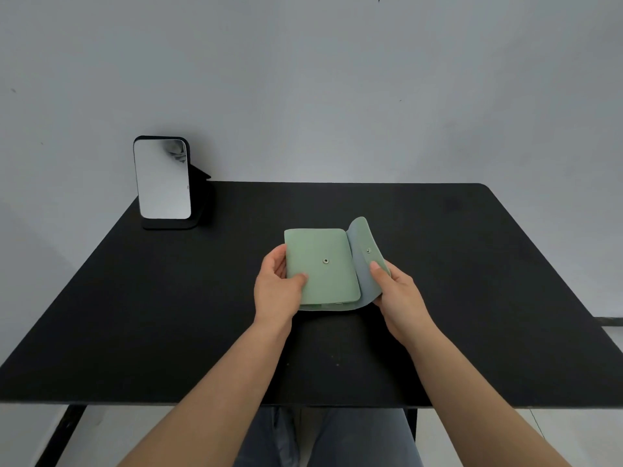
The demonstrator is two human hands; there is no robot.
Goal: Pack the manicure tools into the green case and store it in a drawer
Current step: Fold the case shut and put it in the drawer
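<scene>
One green case (322, 264), soft, matte, rounded corners, folded shut over its body; it sits mid-table on the black table (135, 315), near side slightly lifted by the hands. Closing flap (365, 254) on the right side is not snapped: it curls up and away, pale grey-blue lining showing. Two metal snap halves visible, one on the case front (325, 261), one on the inside of the flap (368, 250). A thin sliver of something shows at the near edge between the layers; too small to tell what.

Left hand (278, 288): partly curled, gripping the case's left edge, thumb on top of the front panel, fingers wrapped under and behind.

Right hand (396, 291): pinching the flap's near corner, thumb on the lining side, fingers behind it.

Count: one case, two snaps, two hands, one mirror (162, 179) on a black stand at the table's far left corner, well apart from the case. No loose tools visible on the table.
</scene>
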